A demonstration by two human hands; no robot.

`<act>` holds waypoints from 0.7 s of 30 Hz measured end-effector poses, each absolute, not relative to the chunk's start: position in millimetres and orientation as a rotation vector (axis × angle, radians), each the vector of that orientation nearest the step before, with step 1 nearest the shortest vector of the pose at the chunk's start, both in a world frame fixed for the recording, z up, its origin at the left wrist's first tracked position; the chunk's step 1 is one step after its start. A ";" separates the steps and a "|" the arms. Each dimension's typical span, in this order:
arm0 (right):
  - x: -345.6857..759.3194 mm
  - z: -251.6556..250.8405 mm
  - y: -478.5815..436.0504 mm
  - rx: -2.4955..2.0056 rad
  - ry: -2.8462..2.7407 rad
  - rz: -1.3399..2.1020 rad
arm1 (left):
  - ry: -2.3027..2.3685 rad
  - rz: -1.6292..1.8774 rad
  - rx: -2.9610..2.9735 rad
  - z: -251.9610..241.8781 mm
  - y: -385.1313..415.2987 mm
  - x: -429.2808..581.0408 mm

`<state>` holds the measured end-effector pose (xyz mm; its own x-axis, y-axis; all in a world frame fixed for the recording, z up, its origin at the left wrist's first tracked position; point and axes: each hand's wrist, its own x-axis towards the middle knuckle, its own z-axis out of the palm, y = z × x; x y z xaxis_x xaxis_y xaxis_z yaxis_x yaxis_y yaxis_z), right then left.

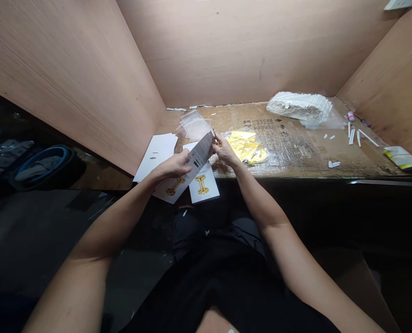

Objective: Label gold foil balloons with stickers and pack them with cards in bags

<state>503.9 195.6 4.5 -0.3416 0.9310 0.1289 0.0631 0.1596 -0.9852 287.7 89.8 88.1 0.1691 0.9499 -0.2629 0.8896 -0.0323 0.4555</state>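
My left hand (173, 166) grips a white printed card (188, 171) bearing a gold letter shape, holding it tilted above the table's front edge. My right hand (224, 150) pinches the card's upper corner, fingers closed. Under the held card lies a second white card (203, 184) with the same gold shape. Just right of my right hand lies folded gold foil (248, 147) in clear wrapping. Clear plastic bags (194, 124) lie behind the card.
A stack of white sheets (156, 155) lies at the left of the cardboard-covered table (296, 148). A bundle of white items in plastic (299, 107) sits at the back right. White sticks (353, 135) and a small packet (402, 158) lie far right. Wooden walls enclose the bench.
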 end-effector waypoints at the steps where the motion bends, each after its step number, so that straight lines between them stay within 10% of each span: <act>1: 504.6 4.0 196.5 -0.966 -1.599 1.302 | 1.726 0.163 1.936 87.2 86.1 283.6; 21: 516.6 11.7 167.5 -1.221 -1.558 0.939 | 1.685 0.425 1.865 82.4 82.2 289.3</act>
